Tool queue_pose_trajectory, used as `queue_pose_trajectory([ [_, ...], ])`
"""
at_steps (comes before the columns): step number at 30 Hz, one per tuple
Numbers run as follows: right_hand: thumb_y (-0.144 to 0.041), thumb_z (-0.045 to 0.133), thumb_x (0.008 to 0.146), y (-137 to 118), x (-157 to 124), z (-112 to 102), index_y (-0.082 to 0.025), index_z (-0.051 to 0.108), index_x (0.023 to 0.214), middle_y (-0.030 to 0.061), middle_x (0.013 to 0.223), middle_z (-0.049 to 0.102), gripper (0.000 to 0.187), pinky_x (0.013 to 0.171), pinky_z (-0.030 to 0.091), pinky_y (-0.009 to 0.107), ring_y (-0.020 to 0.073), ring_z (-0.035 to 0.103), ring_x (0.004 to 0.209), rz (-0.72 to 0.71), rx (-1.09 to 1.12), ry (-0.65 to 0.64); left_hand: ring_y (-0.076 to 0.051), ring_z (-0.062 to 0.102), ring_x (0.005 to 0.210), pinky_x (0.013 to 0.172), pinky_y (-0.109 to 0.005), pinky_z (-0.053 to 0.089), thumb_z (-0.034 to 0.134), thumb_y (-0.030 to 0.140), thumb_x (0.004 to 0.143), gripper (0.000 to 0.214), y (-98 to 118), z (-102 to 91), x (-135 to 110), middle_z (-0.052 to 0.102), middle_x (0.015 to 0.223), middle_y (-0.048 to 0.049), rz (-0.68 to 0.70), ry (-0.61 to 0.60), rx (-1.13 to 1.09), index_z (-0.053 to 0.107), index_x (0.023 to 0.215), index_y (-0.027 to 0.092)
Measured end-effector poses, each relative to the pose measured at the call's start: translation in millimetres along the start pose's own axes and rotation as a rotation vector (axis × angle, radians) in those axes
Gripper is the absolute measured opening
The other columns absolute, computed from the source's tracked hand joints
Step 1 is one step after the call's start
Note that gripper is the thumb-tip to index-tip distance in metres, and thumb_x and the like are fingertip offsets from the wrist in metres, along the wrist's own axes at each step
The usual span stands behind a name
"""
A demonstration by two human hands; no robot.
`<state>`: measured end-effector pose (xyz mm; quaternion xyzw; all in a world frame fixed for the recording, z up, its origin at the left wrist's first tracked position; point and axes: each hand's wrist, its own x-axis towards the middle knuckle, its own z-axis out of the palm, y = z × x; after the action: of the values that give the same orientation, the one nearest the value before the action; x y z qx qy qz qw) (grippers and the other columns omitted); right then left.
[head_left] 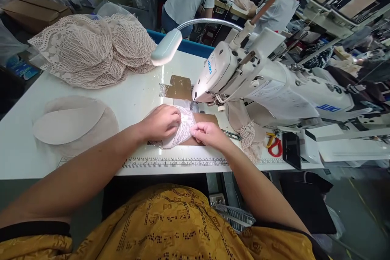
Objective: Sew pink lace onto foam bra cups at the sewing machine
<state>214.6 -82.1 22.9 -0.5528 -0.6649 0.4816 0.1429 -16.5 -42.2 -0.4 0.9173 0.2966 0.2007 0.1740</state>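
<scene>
A pale lace fabric piece (185, 124) lies under the needle area of a white sewing machine (219, 67). My left hand (163, 122) rests on its left side, fingers curled together and gripping the lace; the fingertips are partly hidden. With thumb and forefinger, my right hand (209, 133) pinches the right edge of the same piece. The lace lies over brown tape (207, 118) stuck to the machine bed. Part of the fabric is hidden beneath my left hand.
A tall heap of lace pieces (88, 48) stands at back left, with smooth beige oval pieces (73, 122) in front. A lamp (167, 46) overhangs the table. Right of the machine bed lie more lace (248, 134), red-handled snips (276, 147) and a black phone-like object (291, 149).
</scene>
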Motion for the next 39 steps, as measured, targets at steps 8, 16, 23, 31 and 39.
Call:
queue_pose_trajectory([
  [8, -0.016, 0.047, 0.092, 32.3, -4.5, -0.7, -0.019, 0.07, 0.116, 0.0067, 0.086, 0.066, 0.033, 0.066, 0.037, 0.028, 0.0182, 0.054, 0.079, -0.54, -0.811, 0.275, -0.027, 0.058, 0.101, 0.093, -0.045, 0.043, 0.051, 0.013, 0.079, 0.021, 1.2, -9.8, -2.1, 0.066, 0.106, -0.0117, 0.036, -0.004, 0.045, 0.067, 0.091, 0.015],
  [16, -0.014, 0.052, 0.089, 41.0, -10.4, 7.6, -0.023, 0.069, 0.11, 0.004, 0.086, 0.063, 0.028, 0.061, 0.03, 0.03, 0.0175, 0.047, 0.076, -0.593, -0.905, 0.344, -0.024, 0.059, 0.09, 0.083, -0.04, 0.043, 0.043, 0.018, 0.094, 0.027, 26.8, -7.5, 16.0, 0.067, 0.098, -0.0108, 0.161, -0.13, 0.179, 0.069, 0.103, 0.017],
  [23, -0.013, 0.049, 0.09, 38.5, -12.8, 12.0, -0.019, 0.066, 0.107, 0.0053, 0.086, 0.064, 0.025, 0.065, 0.031, 0.032, 0.0183, 0.048, 0.076, -0.589, -0.893, 0.305, -0.021, 0.055, 0.086, 0.077, -0.036, 0.04, 0.044, 0.021, 0.098, 0.027, 22.2, 5.9, 17.7, 0.065, 0.098, -0.0101, 0.202, -0.146, 0.245, 0.067, 0.111, 0.018],
  [31, -0.01, 0.047, 0.088, 39.0, -17.7, 10.5, -0.019, 0.066, 0.099, 0.0044, 0.085, 0.065, 0.024, 0.064, 0.031, 0.031, 0.0176, 0.049, 0.075, -0.622, -0.859, 0.301, -0.02, 0.051, 0.085, 0.076, -0.034, 0.037, 0.045, 0.025, 0.099, 0.027, 14.0, 8.1, 8.8, 0.064, 0.1, -0.0077, 0.181, -0.126, 0.184, 0.065, 0.118, 0.024],
  [39, -0.01, 0.048, 0.087, 40.7, -17.5, 9.8, -0.019, 0.067, 0.096, 0.0037, 0.082, 0.065, 0.023, 0.063, 0.031, 0.031, 0.0169, 0.049, 0.072, -0.643, -0.838, 0.316, -0.019, 0.048, 0.076, 0.077, -0.036, 0.033, 0.041, 0.023, 0.099, 0.032, 15.2, 5.6, 9.8, 0.06, 0.085, -0.0061, 0.202, -0.171, 0.296, 0.063, 0.123, 0.025],
])
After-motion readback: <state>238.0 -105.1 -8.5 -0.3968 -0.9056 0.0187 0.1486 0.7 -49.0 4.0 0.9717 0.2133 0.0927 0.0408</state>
